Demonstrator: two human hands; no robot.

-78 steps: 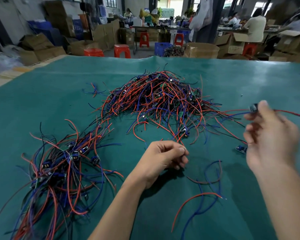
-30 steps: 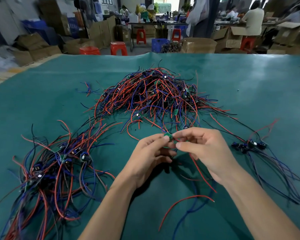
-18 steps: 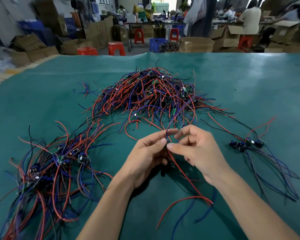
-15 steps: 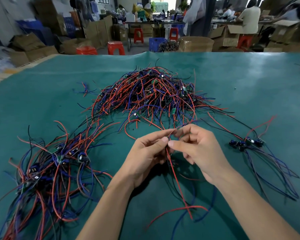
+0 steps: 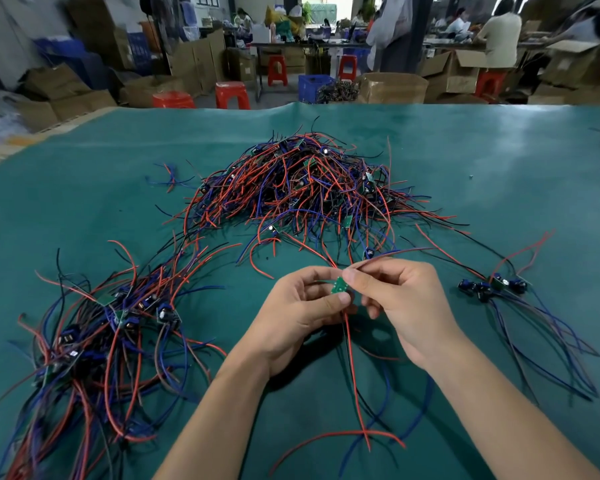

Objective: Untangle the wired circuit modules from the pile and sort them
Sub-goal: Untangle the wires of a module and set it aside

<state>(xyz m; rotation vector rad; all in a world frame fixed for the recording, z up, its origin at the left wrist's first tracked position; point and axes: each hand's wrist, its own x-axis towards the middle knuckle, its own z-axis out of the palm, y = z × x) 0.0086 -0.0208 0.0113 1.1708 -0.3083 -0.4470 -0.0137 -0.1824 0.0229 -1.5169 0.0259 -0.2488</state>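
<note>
Both hands meet above the near middle of the bench [image 5: 499, 161], which is covered in green sheet. The left hand [image 5: 298, 317] and right hand [image 5: 395, 299] pinch between them a small green circuit module [image 5: 339, 285]: the left thumb and forefinger curl round its lower edge, and the right thumb and forefinger close on its upper right corner. The board is tilted, its long axis running from lower left to upper right, green face toward the camera. Its red wire [image 5: 355, 375] hangs down from the board toward the near edge of the bench, and another lead runs up past the right fingers [image 5: 352, 276] toward the pile [image 5: 291, 192], a heap of red, blue and black wires with modules in it at the middle of the bench. To the left lies a sorted bundle [image 5: 94, 334], its modules gathered near the far end and its wires trailing toward the near edge. To the right a smaller group of modules [image 5: 492, 285] lies on the bench, wires fanning down and right. Beyond the bench, a blue crate [image 5: 314, 86] holds a dark tangle that is too blurred to identify, and an open cardboard box [image 5: 392, 88] stands beside it. No writing can be read.
</note>
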